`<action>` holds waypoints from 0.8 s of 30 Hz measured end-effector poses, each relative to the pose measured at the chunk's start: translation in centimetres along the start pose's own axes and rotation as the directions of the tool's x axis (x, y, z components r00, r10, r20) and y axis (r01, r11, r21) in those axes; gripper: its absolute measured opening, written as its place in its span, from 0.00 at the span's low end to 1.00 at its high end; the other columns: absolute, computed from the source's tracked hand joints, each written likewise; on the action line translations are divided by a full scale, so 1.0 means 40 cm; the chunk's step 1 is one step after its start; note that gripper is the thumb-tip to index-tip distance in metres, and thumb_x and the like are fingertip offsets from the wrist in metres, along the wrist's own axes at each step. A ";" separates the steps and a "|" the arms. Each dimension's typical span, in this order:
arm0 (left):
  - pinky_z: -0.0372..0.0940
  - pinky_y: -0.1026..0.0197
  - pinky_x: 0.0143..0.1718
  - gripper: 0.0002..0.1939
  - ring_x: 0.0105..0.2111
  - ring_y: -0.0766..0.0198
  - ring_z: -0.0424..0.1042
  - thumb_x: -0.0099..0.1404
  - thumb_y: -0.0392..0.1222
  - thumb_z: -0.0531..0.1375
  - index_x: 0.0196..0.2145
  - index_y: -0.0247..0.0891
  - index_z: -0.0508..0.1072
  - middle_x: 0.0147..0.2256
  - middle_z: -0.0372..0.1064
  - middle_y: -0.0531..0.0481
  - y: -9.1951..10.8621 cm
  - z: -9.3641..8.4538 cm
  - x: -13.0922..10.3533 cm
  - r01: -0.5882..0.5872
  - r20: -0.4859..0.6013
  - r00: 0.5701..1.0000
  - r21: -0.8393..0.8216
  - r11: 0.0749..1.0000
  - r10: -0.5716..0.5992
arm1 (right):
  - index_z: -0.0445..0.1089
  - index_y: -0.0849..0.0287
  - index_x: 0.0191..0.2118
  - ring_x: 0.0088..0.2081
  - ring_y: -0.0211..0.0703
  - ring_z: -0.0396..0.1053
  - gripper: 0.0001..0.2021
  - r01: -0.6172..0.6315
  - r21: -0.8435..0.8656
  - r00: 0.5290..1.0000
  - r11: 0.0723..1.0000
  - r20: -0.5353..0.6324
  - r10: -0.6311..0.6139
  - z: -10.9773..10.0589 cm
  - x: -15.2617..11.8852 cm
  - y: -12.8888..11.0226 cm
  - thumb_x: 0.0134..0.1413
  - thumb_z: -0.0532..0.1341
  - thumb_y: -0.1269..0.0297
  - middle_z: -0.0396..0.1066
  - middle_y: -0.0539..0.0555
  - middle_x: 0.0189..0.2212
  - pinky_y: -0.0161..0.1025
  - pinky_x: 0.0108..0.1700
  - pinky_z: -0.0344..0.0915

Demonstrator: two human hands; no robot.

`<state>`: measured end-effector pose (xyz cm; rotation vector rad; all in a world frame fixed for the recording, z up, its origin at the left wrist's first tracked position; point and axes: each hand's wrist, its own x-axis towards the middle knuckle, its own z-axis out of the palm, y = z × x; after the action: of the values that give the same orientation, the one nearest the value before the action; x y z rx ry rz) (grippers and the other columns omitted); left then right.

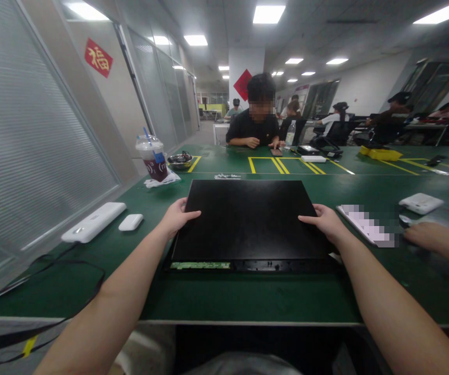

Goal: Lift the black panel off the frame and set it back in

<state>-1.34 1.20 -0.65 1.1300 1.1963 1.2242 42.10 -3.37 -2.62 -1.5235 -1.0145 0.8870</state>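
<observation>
A flat black display panel [244, 221] is in front of me, low over the green table. My left hand [176, 217] grips its left edge, thumb on the dark face and fingers behind. On the opposite edge my right hand [323, 220] holds it the same way. Below the panel's near edge a green circuit board strip [200, 265] shows on the left, along a black frame [287, 265] beneath. How far the panel is raised off that frame I cannot tell.
Left on the green table [248, 299] lie a white power bank [95, 222] and a white earbud case [131, 222]. Behind stand a drink cup [154, 162] and a metal bowl [180, 160]. A phone [369, 226] and another person's hand [423, 234] are at right. Someone sits opposite.
</observation>
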 end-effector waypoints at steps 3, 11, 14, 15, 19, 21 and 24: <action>0.73 0.53 0.42 0.34 0.36 0.54 0.80 0.41 0.30 0.74 0.47 0.35 0.70 0.36 0.80 0.46 0.000 -0.001 0.000 0.005 -0.003 1.000 0.015 1.000 -0.005 | 0.69 0.55 0.40 0.44 0.54 0.77 0.24 0.011 -0.015 1.000 1.000 -0.008 -0.011 -0.001 0.002 0.004 0.33 0.74 0.72 0.79 0.57 0.41 0.48 0.47 0.75; 0.72 0.49 0.47 0.34 0.40 0.51 0.80 0.41 0.30 0.75 0.46 0.35 0.70 0.37 0.80 0.45 0.000 -0.001 0.000 -0.003 -0.007 1.000 0.015 1.000 0.003 | 0.69 0.54 0.40 0.44 0.56 0.77 0.23 0.025 -0.038 1.000 0.999 0.006 -0.025 -0.003 0.003 0.005 0.33 0.74 0.71 0.79 0.57 0.41 0.50 0.48 0.75; 0.72 0.48 0.48 0.34 0.42 0.50 0.79 0.41 0.30 0.75 0.47 0.35 0.70 0.38 0.79 0.44 -0.002 -0.001 0.001 -0.002 -0.009 1.000 0.021 1.000 0.002 | 0.69 0.53 0.40 0.44 0.56 0.77 0.23 0.029 -0.056 1.000 0.998 0.008 -0.029 -0.003 0.002 0.004 0.33 0.74 0.70 0.79 0.57 0.41 0.50 0.47 0.75; 0.71 0.47 0.49 0.34 0.42 0.50 0.79 0.41 0.30 0.75 0.47 0.35 0.70 0.38 0.79 0.44 -0.002 -0.001 0.001 -0.002 -0.009 1.000 0.023 1.000 0.002 | 0.69 0.53 0.40 0.44 0.56 0.77 0.23 0.034 -0.064 0.999 0.997 0.005 -0.034 -0.003 0.001 0.003 0.33 0.74 0.70 0.79 0.57 0.41 0.50 0.47 0.75; 0.68 0.47 0.53 0.34 0.48 0.49 0.77 0.40 0.32 0.75 0.46 0.36 0.71 0.43 0.79 0.43 -0.003 -0.001 0.000 -0.049 0.000 0.999 0.039 0.998 0.049 | 0.71 0.54 0.39 0.44 0.54 0.76 0.22 0.081 -0.114 0.997 0.990 -0.007 -0.082 -0.006 -0.007 -0.007 0.33 0.75 0.69 0.79 0.56 0.41 0.49 0.48 0.74; 0.66 0.47 0.56 0.33 0.50 0.49 0.75 0.39 0.34 0.76 0.45 0.36 0.73 0.46 0.78 0.42 -0.003 -0.003 0.001 -0.094 0.005 0.996 0.082 0.992 0.094 | 0.73 0.55 0.38 0.43 0.53 0.77 0.21 0.080 -0.144 0.997 0.986 -0.001 -0.081 -0.008 -0.011 -0.013 0.34 0.75 0.69 0.79 0.56 0.40 0.48 0.47 0.73; 0.65 0.46 0.56 0.32 0.51 0.46 0.74 0.38 0.39 0.76 0.43 0.37 0.75 0.46 0.77 0.41 -0.005 -0.013 0.006 -0.098 -0.016 0.994 0.207 0.973 0.104 | 0.75 0.57 0.37 0.40 0.52 0.77 0.19 0.084 -0.182 0.996 0.980 0.011 -0.084 -0.011 -0.009 -0.012 0.34 0.74 0.68 0.79 0.56 0.37 0.46 0.45 0.73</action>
<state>-1.84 1.44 -0.90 1.3452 1.3225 1.2154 42.31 -3.82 -2.08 -1.6185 -1.1798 0.7537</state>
